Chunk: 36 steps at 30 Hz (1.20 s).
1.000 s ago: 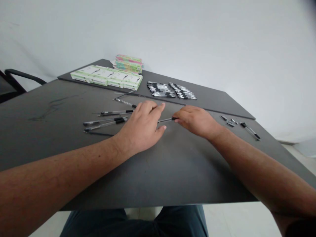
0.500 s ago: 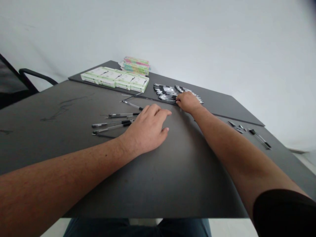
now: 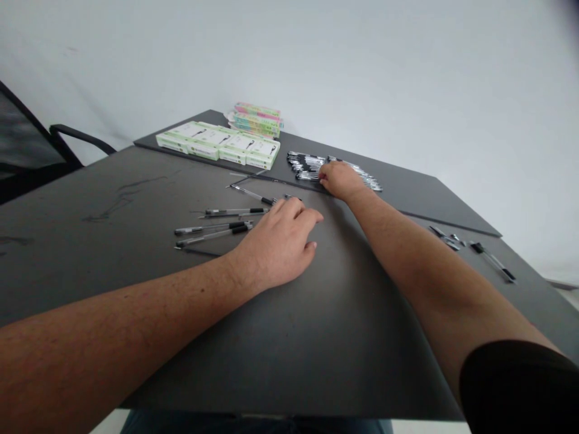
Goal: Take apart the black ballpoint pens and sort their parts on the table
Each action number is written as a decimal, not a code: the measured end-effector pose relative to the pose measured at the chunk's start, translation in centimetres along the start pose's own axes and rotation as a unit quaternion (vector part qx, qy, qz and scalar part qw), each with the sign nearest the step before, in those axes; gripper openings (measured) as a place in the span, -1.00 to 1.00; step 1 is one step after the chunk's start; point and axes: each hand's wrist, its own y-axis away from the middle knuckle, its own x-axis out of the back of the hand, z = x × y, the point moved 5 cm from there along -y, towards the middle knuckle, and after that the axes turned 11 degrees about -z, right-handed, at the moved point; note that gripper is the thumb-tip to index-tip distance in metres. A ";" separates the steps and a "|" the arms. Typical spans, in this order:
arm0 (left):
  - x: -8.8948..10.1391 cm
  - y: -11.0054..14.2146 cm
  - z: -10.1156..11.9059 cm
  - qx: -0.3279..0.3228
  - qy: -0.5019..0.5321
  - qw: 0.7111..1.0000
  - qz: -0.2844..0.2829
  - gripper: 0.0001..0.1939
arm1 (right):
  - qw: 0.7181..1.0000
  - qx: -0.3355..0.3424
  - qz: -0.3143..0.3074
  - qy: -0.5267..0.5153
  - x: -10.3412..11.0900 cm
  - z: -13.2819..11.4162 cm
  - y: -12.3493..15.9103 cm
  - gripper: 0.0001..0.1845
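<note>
My left hand rests flat on the dark grey table top, fingers apart and holding nothing. Just left of it lie several loose black-and-clear ballpoint pens, and a dark pen end shows beyond its fingertips. My right hand lies curled against the near end of the neat rows of pens on the farther board. Its fingers hide part of those rows, and I cannot tell whether a pen is inside them.
Green-and-white boxes stand at the back, with a stack of colourful packets behind them. Pen parts and a separate pen lie at the right. A black chair stands at the left.
My right hand has moved forward from the middle of the table to the pen rows, and the pen it pinched no longer shows. My left hand has hardly moved.
</note>
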 end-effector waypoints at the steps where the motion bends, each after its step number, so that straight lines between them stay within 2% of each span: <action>1: 0.0 0.0 0.0 0.000 -0.001 1.000 -0.003 -0.53 | 1.000 0.001 -0.001 0.000 0.0 -0.1 -0.1 -0.61; 6: -0.1 -0.1 0.0 0.007 -0.005 1.000 -0.017 -0.55 | 1.000 -0.004 0.002 0.001 0.0 -0.5 -0.4 -0.61; 11: -0.2 -0.2 0.0 0.010 -0.007 0.999 -0.031 -0.56 | 0.999 -0.040 0.026 0.000 0.1 -0.8 -0.5 -0.62; 17: -0.3 -0.2 0.0 -0.001 -0.007 0.999 -0.032 -0.62 | 0.998 -0.033 0.058 -0.011 1.1 -0.9 1.9 -0.68; 21: -0.6 -0.3 0.4 -0.059 0.004 0.997 -0.041 -0.74 | 0.997 -0.025 0.073 -0.020 2.3 -0.3 6.0 -0.72; 27: -1.0 -0.4 0.8 -0.124 0.006 0.989 -0.078 -0.85 | 0.990 -0.019 0.118 -0.073 3.8 2.3 15.2 -0.77; 32: -0.8 -0.5 0.6 -0.136 0.003 0.989 -0.065 -0.81 | 0.978 -0.132 0.125 -0.107 3.7 8.0 22.1 -0.71; 36: -0.5 -0.6 0.3 -0.132 -0.006 0.989 -0.068 -0.75 | 0.959 -0.231 0.101 -0.127 1.5 12.8 25.0 -0.65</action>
